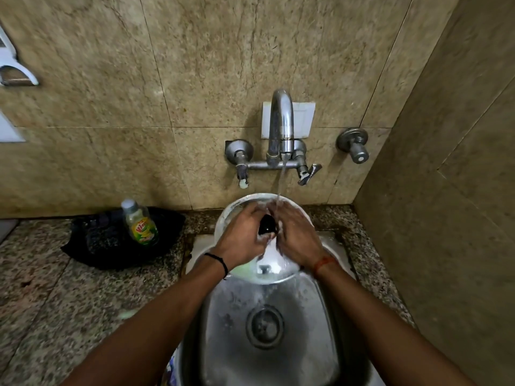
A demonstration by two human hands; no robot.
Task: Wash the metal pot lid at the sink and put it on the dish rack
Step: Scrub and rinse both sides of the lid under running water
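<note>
The lid is held over the sink, tipped up toward the wall, its far rim just under the tap and its near rim low over the basin. Water runs from the tap onto the middle of the lid, right by the black knob

It looks like thin sheet steel: stiff, fairly light, not fragile, though a drop into the steel sink would be loud and could dent the rim. Wet and soapy, the smooth dome is likely slippery, so bare fingers on the flat metal would hold poorly. The knob is the safest place to take it; a pinch on the rim with the thumb over the edge would serve as a second hold for carrying

Both forearms reach forward from the bottom of the view and converge at the lid's centre. The left hand, a dark band at its wrist, lies over the left side of the lid with fingers curled in toward the knob; it seems to grip the knob, though the fingertips are hidden. The right hand, a red thread at its wrist, lies on the wet surface beside the knob with fingers fairly straight, rubbing or pressing rather than clamping. Foam shows between the two hands

A soap bottle stands on a dark cloth on the counter to the left. No dish rack is in view
</note>
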